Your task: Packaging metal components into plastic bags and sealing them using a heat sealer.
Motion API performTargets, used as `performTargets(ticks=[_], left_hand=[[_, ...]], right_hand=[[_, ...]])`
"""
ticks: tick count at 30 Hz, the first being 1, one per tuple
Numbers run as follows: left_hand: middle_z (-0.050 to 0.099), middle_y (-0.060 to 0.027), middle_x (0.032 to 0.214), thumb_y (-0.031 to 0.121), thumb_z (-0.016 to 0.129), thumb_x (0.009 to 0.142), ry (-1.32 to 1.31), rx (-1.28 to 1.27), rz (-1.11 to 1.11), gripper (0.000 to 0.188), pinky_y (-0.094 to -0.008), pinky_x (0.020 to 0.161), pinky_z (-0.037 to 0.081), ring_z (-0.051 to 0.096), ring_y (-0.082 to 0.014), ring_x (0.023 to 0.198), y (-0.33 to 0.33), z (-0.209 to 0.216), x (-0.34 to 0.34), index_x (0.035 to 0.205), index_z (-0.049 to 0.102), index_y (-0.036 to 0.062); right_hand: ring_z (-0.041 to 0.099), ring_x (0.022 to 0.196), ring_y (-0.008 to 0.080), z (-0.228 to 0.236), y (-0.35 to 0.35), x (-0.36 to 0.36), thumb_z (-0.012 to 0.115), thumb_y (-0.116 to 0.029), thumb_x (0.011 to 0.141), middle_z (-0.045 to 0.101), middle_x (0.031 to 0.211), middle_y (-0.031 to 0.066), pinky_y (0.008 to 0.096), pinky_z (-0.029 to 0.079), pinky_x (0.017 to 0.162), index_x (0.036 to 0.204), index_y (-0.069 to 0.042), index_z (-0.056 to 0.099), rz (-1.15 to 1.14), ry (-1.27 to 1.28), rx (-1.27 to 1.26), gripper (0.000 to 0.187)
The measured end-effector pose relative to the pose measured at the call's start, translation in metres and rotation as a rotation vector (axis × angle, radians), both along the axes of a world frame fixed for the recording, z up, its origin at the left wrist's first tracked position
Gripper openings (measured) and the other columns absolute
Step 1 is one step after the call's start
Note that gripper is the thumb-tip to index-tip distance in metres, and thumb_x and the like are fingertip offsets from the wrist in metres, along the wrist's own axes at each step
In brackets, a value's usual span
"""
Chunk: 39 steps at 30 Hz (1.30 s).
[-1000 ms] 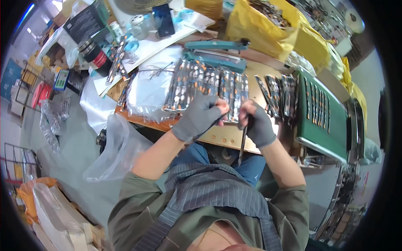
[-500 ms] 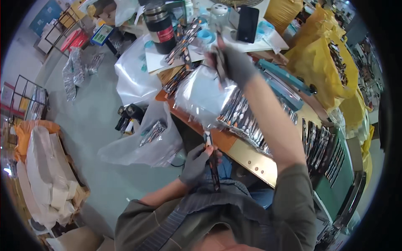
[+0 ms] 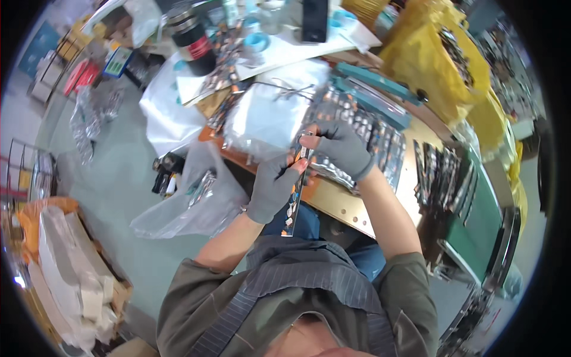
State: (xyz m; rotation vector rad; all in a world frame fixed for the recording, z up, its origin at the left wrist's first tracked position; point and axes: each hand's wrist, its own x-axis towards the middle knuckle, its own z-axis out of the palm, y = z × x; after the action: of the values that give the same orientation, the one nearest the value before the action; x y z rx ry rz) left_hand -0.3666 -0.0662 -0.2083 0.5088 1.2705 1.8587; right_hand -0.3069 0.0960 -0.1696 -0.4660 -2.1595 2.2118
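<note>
A long, narrow black strip (image 3: 291, 209) with orange and white patterning stands nearly lengthwise in front of me, its lower end over my lap. My left hand (image 3: 269, 187), in a grey fingerless glove, is closed round the strip's middle. At the upper end, the thumb and fingers of my right hand (image 3: 344, 147), gloved alike, pinch the same strip. Just beyond both hands lies a stack of clear plastic bags (image 3: 262, 116). Many similar strips in shiny clear wrap (image 3: 383, 143) are laid in rows beside my right hand.
A teal bar-shaped device (image 3: 375, 89) lies behind the wrapped strips. Loose strips (image 3: 443, 175) rest by a green tray (image 3: 470, 232) at right. A thermos (image 3: 191, 44) and a phone (image 3: 314, 22) stand on the white board. Yellow sacks (image 3: 428, 77) bulge at far right; a clear bag (image 3: 184, 208) hangs left.
My right hand has come back from the far side of the table to the strip's upper end. My left hand has risen with the strip. The whole view has shifted somewhat.
</note>
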Motion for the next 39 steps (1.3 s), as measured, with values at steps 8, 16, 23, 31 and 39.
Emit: performTargets(ticks=[8,16,23,31,39], left_hand=[[0.061,-0.0047,0.072,0.013,0.053,0.092,0.095,-0.074,-0.240,0.021,-0.0218,0.057,0.049,0.060,-0.0103,0.061,0.088,-0.004,0.037,0.085,0.060,-0.0053],[0.064,-0.0118,0.079,0.020,0.055,0.089,0.167,-0.192,-0.370,0.025,-0.0265,0.057,0.050,0.061,-0.0180,0.064,0.271,-0.074,0.014,0.091,0.059,-0.0040],[0.064,-0.0162,0.075,0.012,0.055,0.088,-0.109,-0.281,-0.254,0.020,-0.0298,0.051,0.051,0.063,-0.0216,0.057,0.311,-0.093,0.014,0.082,0.059,-0.0069],[0.064,-0.0129,0.080,0.021,0.058,0.087,0.789,-0.103,0.108,0.025,-0.0309,0.064,0.047,0.063,-0.0184,0.073,0.233,-0.057,-0.008,0.098,0.061,-0.0007],[0.063,-0.0172,0.080,0.022,0.053,0.085,1.544,-0.935,0.816,0.022,-0.0418,0.070,0.048,0.061,-0.0342,0.077,0.036,-0.115,-0.205,0.090,0.064,0.0041]], right_hand=[[0.048,0.068,0.0060,-0.015,0.078,0.074,0.061,-0.019,0.085,0.056,0.072,-0.0003,0.0219,0.039,0.064,0.085,-0.002,0.060,-0.550,0.295,0.174,0.017],[0.060,0.079,0.0332,-0.017,0.272,0.077,0.054,-0.050,0.082,0.063,0.082,0.0192,0.0385,0.046,0.074,0.096,-0.003,0.062,-0.850,-0.064,0.933,0.049],[0.062,0.078,0.0333,-0.089,0.276,0.078,0.053,-0.037,0.083,0.064,0.083,0.0105,0.0415,0.048,0.068,0.079,-0.010,0.062,-0.914,-0.323,1.327,0.029],[0.061,0.078,0.0358,-0.098,0.273,0.068,0.053,-0.028,0.080,0.063,0.079,0.0162,0.0433,0.048,0.067,0.082,-0.010,0.063,-0.890,-0.252,1.278,0.020],[0.060,0.079,0.0350,-0.101,0.278,0.072,0.054,-0.030,0.084,0.061,0.084,0.0166,0.0418,0.047,0.068,0.081,-0.005,0.061,-0.931,-0.255,1.414,0.026]])
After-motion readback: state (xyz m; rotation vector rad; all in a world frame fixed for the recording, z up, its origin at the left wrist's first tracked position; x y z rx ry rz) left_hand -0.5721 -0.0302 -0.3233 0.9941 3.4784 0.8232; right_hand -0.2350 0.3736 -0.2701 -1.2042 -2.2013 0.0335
